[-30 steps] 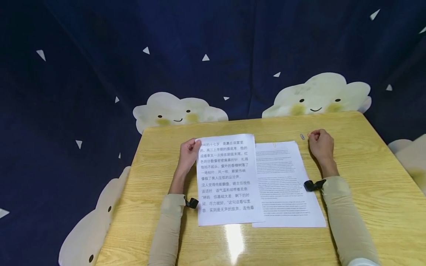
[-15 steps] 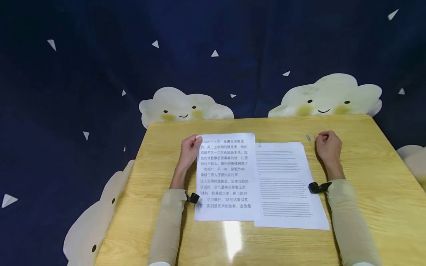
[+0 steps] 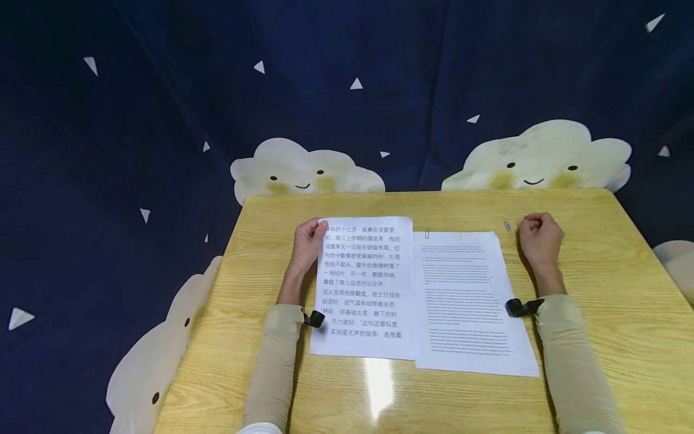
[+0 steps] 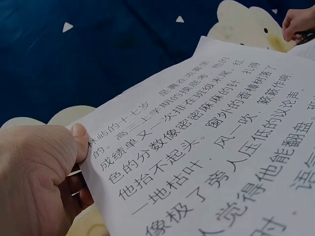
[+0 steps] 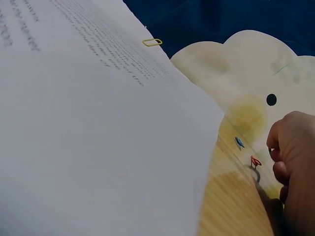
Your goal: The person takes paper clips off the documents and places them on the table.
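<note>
My left hand pinches the top left corner of a printed sheet with large characters, thumb on top; in the left wrist view that sheet slants up. Beside it lies a sheet with small print, a green paper clip and a yellow paper clip at its top edge. My right hand rests at the right with curled fingers. A small dark green clip-like thing shows at its fingertips in the right wrist view, mostly hidden. Near them sit a red paper clip and a blue paper clip.
The wooden table has its far edge against a dark blue curtain with cloud figures. Small black cameras are strapped to both wrists. Light glares off the tabletop below the sheets.
My left hand has drawn the large-character sheet leftward off the small-print sheet, uncovering the green paper clip. My right hand stays beside the loose clips; the head view has shifted slightly.
</note>
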Motion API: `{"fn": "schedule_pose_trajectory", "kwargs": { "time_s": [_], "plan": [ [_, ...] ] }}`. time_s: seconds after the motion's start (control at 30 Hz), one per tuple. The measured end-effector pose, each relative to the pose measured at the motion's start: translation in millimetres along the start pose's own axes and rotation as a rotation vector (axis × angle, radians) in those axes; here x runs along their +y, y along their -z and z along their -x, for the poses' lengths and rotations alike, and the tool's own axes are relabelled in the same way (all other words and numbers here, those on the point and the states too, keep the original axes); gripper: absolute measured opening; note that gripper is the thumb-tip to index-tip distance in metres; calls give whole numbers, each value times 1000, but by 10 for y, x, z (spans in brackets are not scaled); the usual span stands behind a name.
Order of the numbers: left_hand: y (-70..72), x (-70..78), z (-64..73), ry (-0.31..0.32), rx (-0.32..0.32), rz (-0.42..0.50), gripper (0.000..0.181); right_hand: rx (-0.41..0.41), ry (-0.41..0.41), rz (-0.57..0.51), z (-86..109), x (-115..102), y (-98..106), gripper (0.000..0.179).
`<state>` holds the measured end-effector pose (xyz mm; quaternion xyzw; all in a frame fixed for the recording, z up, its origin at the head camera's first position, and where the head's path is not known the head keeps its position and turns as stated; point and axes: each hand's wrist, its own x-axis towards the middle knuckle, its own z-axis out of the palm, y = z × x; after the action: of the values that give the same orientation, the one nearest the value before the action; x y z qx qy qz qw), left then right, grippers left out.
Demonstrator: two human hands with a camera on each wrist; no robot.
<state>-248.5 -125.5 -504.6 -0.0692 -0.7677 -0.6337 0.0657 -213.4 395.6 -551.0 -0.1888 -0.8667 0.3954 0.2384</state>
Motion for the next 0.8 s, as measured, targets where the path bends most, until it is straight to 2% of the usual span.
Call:
{"fn": "schedule_pose_trajectory", "kwargs": {
  "time_s": [0.2,0.3,0.57,0.8],
  "plan": [
    [20,-34,6,18,23,18,24,78,71,-70,-17,-8,-36,26],
    [25,-55,5,33,42,20,24,91,97,-113,-15,-40,-48,25],
    [33,-108,-14,34,54,25,25,88,164,-238,4,-157,-111,26],
    [37,-126,-8,31,52,33,25,81,187,-277,44,-259,-156,27]
  ]
}}
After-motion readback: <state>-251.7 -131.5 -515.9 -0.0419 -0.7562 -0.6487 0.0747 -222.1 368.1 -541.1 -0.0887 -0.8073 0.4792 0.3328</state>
